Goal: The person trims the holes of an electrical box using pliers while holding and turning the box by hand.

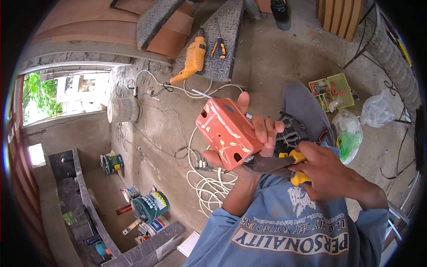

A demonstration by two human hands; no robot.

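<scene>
An orange-red rectangular box [227,131], like an electrical utility box, is tilted in front of my chest. Pale smears mark its face, and it has dark holes near its corners. My left hand [268,131] wraps round it from beneath, with the thumb at the near left side and fingers over the right edge. Closed round the yellow handles of a pair of pliers [270,163] is my right hand [328,171]. The dark jaws meet the box's near end; their tips are partly hidden. A thin grey rod [202,93] shows behind the box.
A yellow drill [193,60] and a screwdriver [219,48] lie on a metal step [229,29]. White cable [207,193] is coiled on the floor. Right of me are a green parts case [340,91] and plastic bags [378,109]. Paint buckets [151,206] stand at left.
</scene>
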